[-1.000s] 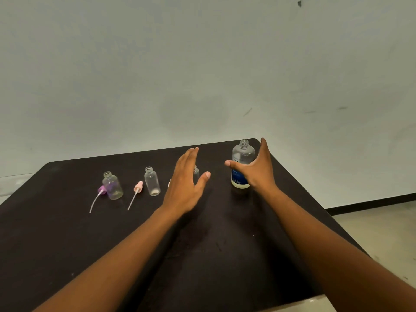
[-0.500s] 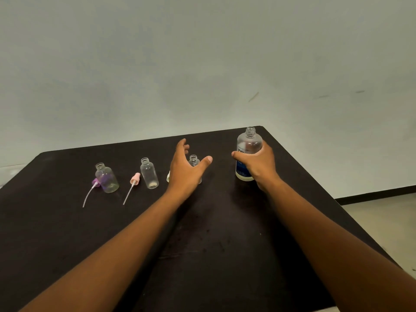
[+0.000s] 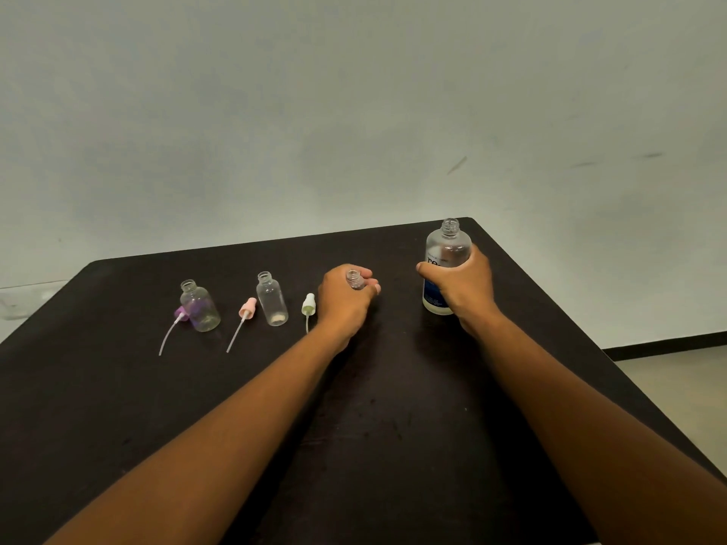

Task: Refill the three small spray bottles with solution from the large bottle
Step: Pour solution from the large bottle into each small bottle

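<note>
Three small clear bottles stand uncapped in a row on the black table (image 3: pixel 118 387). The left small bottle (image 3: pixel 200 306) has a purple spray head (image 3: pixel 179 313) beside it. The middle small bottle (image 3: pixel 272 298) has a pink spray head (image 3: pixel 247 308) beside it. My left hand (image 3: pixel 342 298) is closed around the right small bottle (image 3: pixel 354 278); only its neck shows. A pale green spray head (image 3: pixel 308 304) lies just left of that hand. My right hand (image 3: pixel 464 289) grips the large clear bottle (image 3: pixel 446 249) with a blue label, upright and uncapped.
The table's far edge runs close behind the bottles, against a pale wall. Its right edge slants down beside my right arm, with light floor (image 3: pixel 676 387) beyond. Each spray head trails a thin dip tube toward me.
My left hand has closed around the right small bottle. My right hand has tightened its hold on the large bottle. The pale green spray head is now uncovered.
</note>
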The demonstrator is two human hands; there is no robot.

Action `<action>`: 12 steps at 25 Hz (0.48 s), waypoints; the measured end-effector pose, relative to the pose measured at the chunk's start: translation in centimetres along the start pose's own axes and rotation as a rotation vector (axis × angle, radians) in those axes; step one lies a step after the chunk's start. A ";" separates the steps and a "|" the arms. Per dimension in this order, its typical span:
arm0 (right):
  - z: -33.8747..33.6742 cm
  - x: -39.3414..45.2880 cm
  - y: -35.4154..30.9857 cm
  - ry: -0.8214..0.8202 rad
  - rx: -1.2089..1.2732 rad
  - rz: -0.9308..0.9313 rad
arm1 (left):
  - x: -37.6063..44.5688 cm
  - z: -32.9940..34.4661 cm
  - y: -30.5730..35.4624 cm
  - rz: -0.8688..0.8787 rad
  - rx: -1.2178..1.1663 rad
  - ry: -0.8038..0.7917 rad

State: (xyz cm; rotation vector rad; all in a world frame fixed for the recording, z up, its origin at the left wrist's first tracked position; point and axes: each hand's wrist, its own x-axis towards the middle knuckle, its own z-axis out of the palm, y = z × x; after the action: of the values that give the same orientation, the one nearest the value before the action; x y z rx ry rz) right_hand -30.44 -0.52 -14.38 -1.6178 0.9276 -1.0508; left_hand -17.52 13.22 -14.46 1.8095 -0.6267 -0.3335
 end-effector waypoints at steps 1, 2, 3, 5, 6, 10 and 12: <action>0.0 0.0 0.0 0.000 -0.003 0.001 | -0.3 0.0 0.1 0.010 -0.005 0.004; -0.1 0.0 -0.1 -0.002 -0.006 0.002 | -0.7 -0.1 0.2 0.026 -0.006 0.003; -0.1 0.0 -0.2 -0.007 -0.008 0.004 | -1.1 -0.3 0.3 0.044 -0.006 -0.002; -0.3 -0.2 -0.5 -0.027 -0.013 0.006 | -2.1 -0.9 0.4 0.077 0.003 -0.025; -0.5 -0.4 -0.7 -0.038 -0.018 0.005 | -2.5 -1.3 0.5 0.094 0.010 -0.039; -0.8 -2.3 -1.6 -0.106 -0.027 -0.011 | -4.4 -3.2 1.0 0.126 0.042 -0.065; -1.0 -3.7 -2.8 -0.156 -0.046 -0.039 | -5.4 -4.5 1.4 0.132 0.056 -0.079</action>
State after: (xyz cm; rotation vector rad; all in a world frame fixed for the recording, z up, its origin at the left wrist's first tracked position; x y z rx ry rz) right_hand -32.38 3.28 -12.32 -1.7354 0.8240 -0.9202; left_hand -19.98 19.53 -12.12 1.8049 -0.8136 -0.3017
